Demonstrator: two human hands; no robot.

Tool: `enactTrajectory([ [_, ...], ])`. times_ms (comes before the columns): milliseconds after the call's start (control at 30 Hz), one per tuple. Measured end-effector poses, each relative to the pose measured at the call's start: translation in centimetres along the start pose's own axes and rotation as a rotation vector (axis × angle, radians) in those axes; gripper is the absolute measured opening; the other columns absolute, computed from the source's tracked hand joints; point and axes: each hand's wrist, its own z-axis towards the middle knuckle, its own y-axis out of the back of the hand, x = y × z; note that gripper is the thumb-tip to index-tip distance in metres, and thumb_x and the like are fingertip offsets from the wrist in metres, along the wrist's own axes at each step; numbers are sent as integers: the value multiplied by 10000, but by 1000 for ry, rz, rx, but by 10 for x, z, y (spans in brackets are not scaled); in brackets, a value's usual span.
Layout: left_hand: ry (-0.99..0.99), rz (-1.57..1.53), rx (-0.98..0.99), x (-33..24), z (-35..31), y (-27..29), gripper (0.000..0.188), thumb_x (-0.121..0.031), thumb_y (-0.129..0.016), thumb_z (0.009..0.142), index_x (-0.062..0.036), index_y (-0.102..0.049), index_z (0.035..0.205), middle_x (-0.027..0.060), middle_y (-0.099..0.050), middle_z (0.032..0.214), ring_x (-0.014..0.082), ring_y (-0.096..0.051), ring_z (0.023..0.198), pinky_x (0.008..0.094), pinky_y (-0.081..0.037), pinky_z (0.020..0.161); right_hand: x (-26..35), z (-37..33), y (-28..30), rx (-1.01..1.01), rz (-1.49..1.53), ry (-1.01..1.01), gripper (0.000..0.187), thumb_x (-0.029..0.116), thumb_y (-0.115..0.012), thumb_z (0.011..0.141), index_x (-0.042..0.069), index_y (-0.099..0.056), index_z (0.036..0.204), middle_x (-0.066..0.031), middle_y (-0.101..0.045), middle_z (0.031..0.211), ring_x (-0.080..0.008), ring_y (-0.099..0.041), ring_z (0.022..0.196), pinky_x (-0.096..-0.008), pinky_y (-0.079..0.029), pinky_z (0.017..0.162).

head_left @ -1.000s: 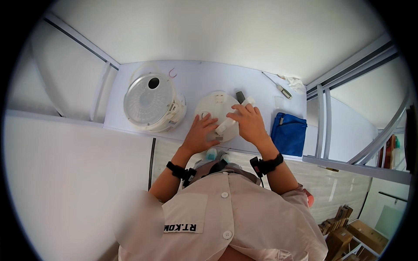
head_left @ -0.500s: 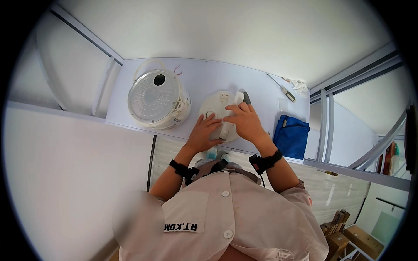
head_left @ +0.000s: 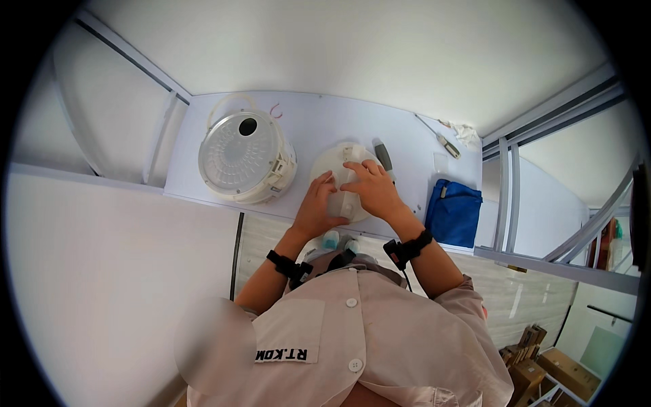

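Note:
A white rounded lid lies on the table in front of me. Across its middle runs a long white plastic strip, partly covered by my fingers. My left hand holds the lid's left side, its thumb by the near edge and its fingers curved over the surface. My right hand grips the strip from the right, thumb and index finger bent over it. Just beyond that hand is a grey tool handle; the rest of this tool is hidden.
A white rice cooker body with a metal top plate stands at the left. On the right lie a screwdriver, a crumpled white tissue and a blue pouch. Thin red wire is at the back.
The white strip has gone from tilted and raised to lying along the lid's middle. My right hand has shifted slightly left with it, and more of the grey handle shows.

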Motion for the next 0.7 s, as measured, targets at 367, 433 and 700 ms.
enactTrajectory([
  [367, 22, 112, 45, -14, 4, 9, 1198, -296, -1008, 582, -16, -387, 1568, 207, -356, 1665, 428, -390, 1490, 505, -321, 1255, -2, 5, -11, 54, 124, -34, 417, -67, -628, 813, 194, -833, 1065, -116, -519, 1560, -372, -459, 1451, -431, -456, 1164],
  [433, 12, 119, 44, -12, 3, 9, 1207, -313, -1003, 589, -15, -378, 1578, 206, -372, 1656, 418, -393, 1492, 510, -308, 1261, -3, 5, -15, 56, 138, -34, 436, -71, -621, 814, 185, -822, 1103, -145, -501, 1572, -388, -447, 1462, -449, -435, 1184],
  [700, -20, 120, 54, -10, 6, 8, 1173, -360, -978, 632, -38, -388, 1594, 192, -436, 1611, 387, -414, 1485, 553, -290, 1255, -8, -1, -39, -181, 320, -288, 515, -38, -645, 844, 91, -685, 1341, -241, -502, 1500, -426, -544, 1324, -455, -484, 1109],
])
